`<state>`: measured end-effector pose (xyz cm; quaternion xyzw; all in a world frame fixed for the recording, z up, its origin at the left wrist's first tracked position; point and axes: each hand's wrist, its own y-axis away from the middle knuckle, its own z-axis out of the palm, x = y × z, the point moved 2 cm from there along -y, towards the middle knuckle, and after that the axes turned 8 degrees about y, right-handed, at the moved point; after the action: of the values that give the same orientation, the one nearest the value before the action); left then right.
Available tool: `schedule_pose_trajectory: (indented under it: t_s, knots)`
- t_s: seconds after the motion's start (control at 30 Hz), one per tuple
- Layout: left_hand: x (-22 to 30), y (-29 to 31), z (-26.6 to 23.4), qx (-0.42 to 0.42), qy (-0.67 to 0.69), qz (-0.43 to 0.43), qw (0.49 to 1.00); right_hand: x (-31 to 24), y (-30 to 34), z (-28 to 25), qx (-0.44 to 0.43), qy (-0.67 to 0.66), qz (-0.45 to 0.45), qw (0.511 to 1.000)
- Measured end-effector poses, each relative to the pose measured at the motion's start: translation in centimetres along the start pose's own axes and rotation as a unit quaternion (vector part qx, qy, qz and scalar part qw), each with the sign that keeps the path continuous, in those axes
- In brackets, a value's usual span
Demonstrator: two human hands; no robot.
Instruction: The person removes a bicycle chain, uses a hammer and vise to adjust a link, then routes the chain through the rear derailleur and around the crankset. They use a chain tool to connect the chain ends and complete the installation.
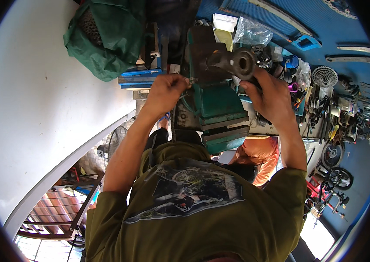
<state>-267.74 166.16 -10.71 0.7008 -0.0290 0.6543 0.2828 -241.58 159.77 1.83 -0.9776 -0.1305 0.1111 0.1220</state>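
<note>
The round blue can (290, 61) has pale marks like letters or numbers on its side. The white box (224, 22) near the top has faint print, too small to read.

Hammer (241, 63): dark, worn metal, round-ended head above the vise (220, 98), gripped by the right fingers (262, 78). Small metal piece (193, 80): pinched in the left fingers (180, 83). Vise: green, scuffed, between both sets of fingers.

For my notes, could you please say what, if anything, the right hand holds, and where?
The right hand holds a hammer-like tool, apparently by its handle, near the head.
</note>
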Motion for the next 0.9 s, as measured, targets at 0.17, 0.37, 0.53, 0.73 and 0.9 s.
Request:
schedule_pose_trajectory:
  t_s: [0.17,0.37,0.53,0.73,0.9]
  knots:
    - [-0.3,-0.1,0.2,0.003,0.012,0.004,1.0,0.0,0.5,1.9,-0.061,0.043,-0.039,0.996]
    - [0.2,0.1,0.2,0.006,-0.005,-0.002,1.0,0.2,0.1,0.7,-0.035,0.058,-0.018,0.998]
    - [-0.4,-0.2,-0.1,0.005,-0.018,-0.017,1.0,0.1,0.3,0.9,-0.009,0.013,-0.032,0.999]
    - [0.3,0.1,0.2,0.008,-0.009,-0.008,1.0,0.1,0.2,1.2,-0.101,0.078,-0.041,0.991]
    - [-0.1,-0.1,-0.1,0.007,-0.029,-0.008,1.0,-0.2,0.0,0.4,-0.008,0.017,-0.041,0.999]
